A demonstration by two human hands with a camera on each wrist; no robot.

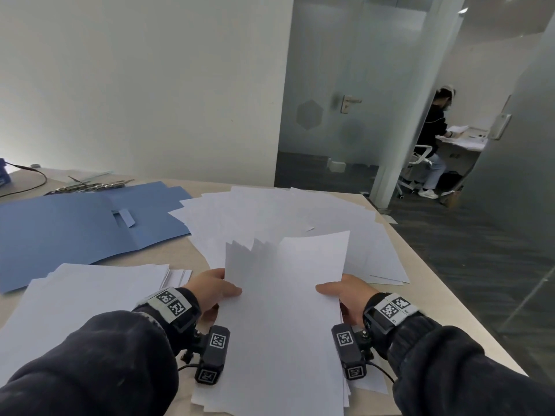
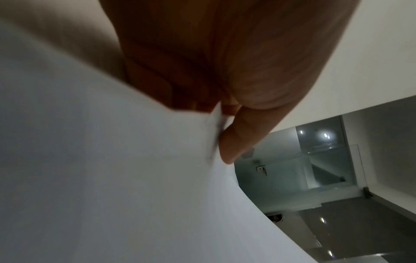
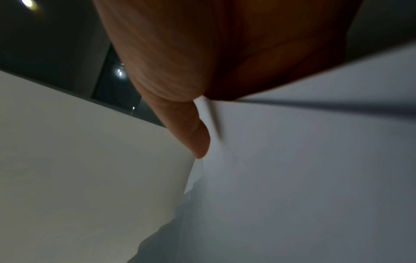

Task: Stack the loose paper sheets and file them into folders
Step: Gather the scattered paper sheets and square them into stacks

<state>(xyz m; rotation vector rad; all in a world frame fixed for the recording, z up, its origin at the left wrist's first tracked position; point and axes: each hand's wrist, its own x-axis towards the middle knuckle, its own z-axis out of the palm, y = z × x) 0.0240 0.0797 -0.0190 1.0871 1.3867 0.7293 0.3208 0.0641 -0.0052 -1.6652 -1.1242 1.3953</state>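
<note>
I hold a bundle of white paper sheets (image 1: 282, 310) tilted up above the table, its top edges fanned and uneven. My left hand (image 1: 214, 288) grips the bundle's left edge, thumb on the front; my right hand (image 1: 345, 291) grips the right edge the same way. The left wrist view shows my thumb (image 2: 238, 140) pressed on the paper (image 2: 112, 169); the right wrist view shows my thumb (image 3: 193, 131) against the sheets (image 3: 303, 160). Loose sheets (image 1: 285, 214) lie spread behind the bundle. An open blue folder (image 1: 75, 226) lies at the left.
Another pile of white sheets (image 1: 81, 298) lies at the near left of the beige table (image 1: 426, 283). Metal clips (image 1: 93, 186) and a black cable (image 1: 27, 178) lie at the far left. The table's right edge drops to dark carpet. A person (image 1: 432, 142) sits at a desk beyond the glass door.
</note>
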